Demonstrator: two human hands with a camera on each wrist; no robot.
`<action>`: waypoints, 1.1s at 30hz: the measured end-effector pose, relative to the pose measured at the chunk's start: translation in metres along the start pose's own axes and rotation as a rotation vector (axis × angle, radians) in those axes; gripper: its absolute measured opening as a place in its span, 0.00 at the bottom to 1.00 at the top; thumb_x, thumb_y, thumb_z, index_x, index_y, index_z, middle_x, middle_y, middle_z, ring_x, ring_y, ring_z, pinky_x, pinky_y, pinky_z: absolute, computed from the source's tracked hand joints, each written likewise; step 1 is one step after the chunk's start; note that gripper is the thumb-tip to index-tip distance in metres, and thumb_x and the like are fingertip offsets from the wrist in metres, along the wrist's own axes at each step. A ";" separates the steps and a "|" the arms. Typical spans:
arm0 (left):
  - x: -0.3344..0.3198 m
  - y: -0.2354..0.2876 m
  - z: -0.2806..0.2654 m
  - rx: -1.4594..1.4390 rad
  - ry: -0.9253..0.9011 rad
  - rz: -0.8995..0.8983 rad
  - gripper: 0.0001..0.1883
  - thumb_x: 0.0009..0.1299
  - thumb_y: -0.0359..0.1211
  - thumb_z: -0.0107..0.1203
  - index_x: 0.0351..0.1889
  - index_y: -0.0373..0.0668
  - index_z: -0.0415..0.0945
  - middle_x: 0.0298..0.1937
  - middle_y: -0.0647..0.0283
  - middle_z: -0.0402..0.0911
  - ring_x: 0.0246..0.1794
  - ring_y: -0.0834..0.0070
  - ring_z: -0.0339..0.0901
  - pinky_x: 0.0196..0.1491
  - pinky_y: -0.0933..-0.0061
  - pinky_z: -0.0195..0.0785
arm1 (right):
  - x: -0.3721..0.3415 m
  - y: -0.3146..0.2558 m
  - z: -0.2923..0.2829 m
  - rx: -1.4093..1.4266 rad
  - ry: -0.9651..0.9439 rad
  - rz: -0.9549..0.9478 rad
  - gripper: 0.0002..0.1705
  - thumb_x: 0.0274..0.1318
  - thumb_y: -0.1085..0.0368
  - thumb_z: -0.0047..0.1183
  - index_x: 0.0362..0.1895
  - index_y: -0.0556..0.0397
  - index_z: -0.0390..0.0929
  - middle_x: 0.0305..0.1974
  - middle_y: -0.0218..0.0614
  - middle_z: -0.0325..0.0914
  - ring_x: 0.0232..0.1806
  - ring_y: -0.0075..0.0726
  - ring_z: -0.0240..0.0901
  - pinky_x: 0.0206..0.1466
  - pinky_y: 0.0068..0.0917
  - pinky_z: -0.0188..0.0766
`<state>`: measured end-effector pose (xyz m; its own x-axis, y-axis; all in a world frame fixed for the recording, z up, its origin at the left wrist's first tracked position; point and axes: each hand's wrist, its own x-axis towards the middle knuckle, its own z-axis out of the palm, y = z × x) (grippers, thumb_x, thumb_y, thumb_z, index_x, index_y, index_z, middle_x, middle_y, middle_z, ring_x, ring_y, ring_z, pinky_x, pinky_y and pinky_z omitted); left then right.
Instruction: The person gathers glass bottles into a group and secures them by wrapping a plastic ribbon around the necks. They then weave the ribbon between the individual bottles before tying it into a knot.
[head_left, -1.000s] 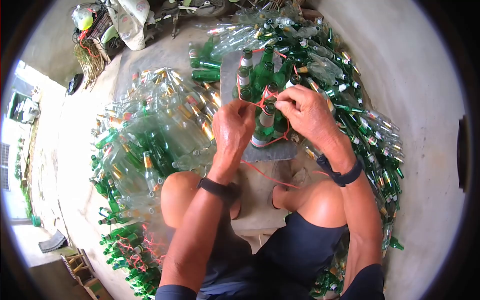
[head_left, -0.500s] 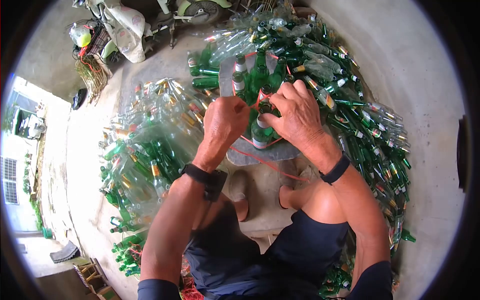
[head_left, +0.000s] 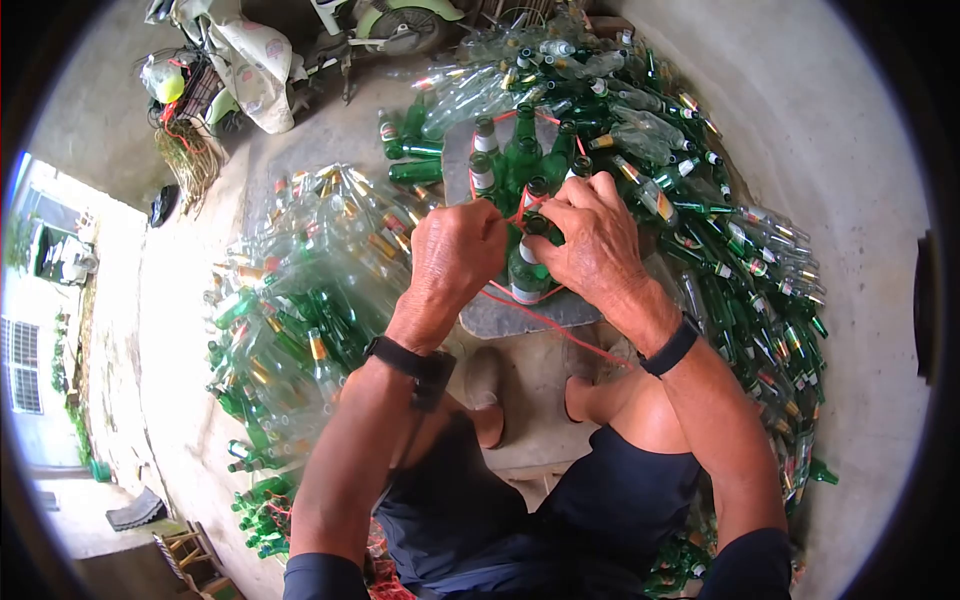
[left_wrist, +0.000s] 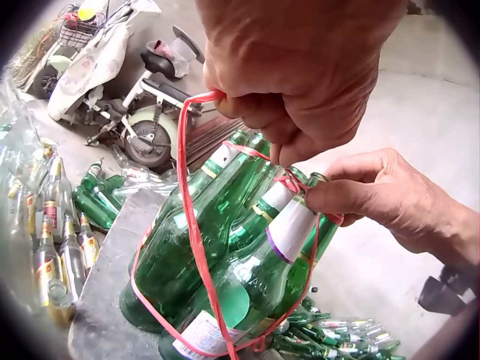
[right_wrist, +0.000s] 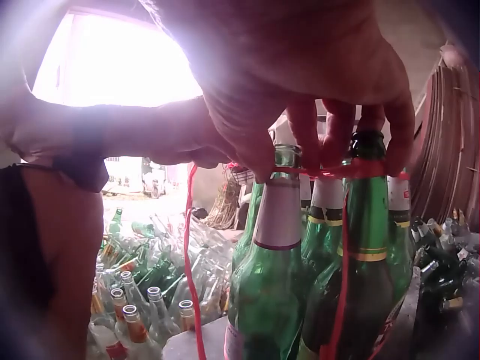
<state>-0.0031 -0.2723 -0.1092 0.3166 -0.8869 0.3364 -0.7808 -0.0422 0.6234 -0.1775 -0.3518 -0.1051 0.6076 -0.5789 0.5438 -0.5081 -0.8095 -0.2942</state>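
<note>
Several green bottles (left_wrist: 259, 277) stand upright in a cluster on a grey slab (head_left: 530, 318), with red twine (left_wrist: 196, 232) around their sides and across their necks. My left hand (head_left: 455, 255) is curled in a fist at the left of the necks, gripping the twine, which hangs down from it in the left wrist view. My right hand (head_left: 590, 240) is at the front and right necks; its thumb and fingers pinch the twine against the bottle necks (right_wrist: 287, 156). The fingertips of my right hand are partly hidden in the head view.
Clear and green bottles (head_left: 310, 260) lie piled on the left, and another heap (head_left: 720, 250) runs along the right wall. A parked scooter (left_wrist: 154, 112) is behind. A loose twine tail (head_left: 570, 340) trails toward my feet. More red twine lies at the lower left.
The head view has shifted. Compared with a second ago, my left hand has turned into a tighter fist and my right hand has spread lower over the front necks.
</note>
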 end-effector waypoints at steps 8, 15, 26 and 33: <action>0.010 -0.001 -0.011 0.133 -0.092 0.083 0.07 0.65 0.34 0.60 0.33 0.40 0.84 0.26 0.51 0.83 0.28 0.51 0.84 0.34 0.58 0.76 | -0.001 0.001 0.001 0.014 0.009 -0.002 0.15 0.39 0.62 0.73 0.35 0.49 0.88 0.39 0.31 0.76 0.46 0.44 0.67 0.51 0.37 0.73; 0.035 0.001 -0.027 0.264 -0.245 0.240 0.07 0.66 0.34 0.58 0.32 0.42 0.84 0.29 0.52 0.84 0.33 0.49 0.83 0.37 0.51 0.76 | 0.000 0.001 -0.001 0.005 -0.027 0.016 0.16 0.39 0.62 0.73 0.36 0.49 0.88 0.39 0.30 0.76 0.46 0.43 0.67 0.52 0.37 0.72; 0.068 -0.004 -0.035 0.290 -0.422 0.375 0.09 0.66 0.36 0.59 0.31 0.40 0.81 0.28 0.49 0.81 0.32 0.46 0.81 0.37 0.49 0.73 | -0.001 0.001 -0.001 -0.006 -0.038 0.023 0.19 0.41 0.61 0.72 0.41 0.51 0.88 0.39 0.31 0.76 0.46 0.43 0.67 0.53 0.39 0.72; 0.071 0.000 -0.034 0.213 -0.429 0.416 0.08 0.65 0.36 0.61 0.32 0.41 0.83 0.28 0.50 0.81 0.32 0.48 0.81 0.36 0.53 0.73 | -0.003 0.010 -0.010 0.024 0.019 -0.034 0.12 0.42 0.64 0.69 0.34 0.51 0.84 0.37 0.33 0.76 0.45 0.47 0.69 0.49 0.42 0.72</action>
<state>0.0379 -0.3197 -0.0610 -0.2458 -0.9524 0.1802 -0.8960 0.2942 0.3325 -0.1898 -0.3571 -0.1019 0.6126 -0.5493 0.5684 -0.4724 -0.8309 -0.2939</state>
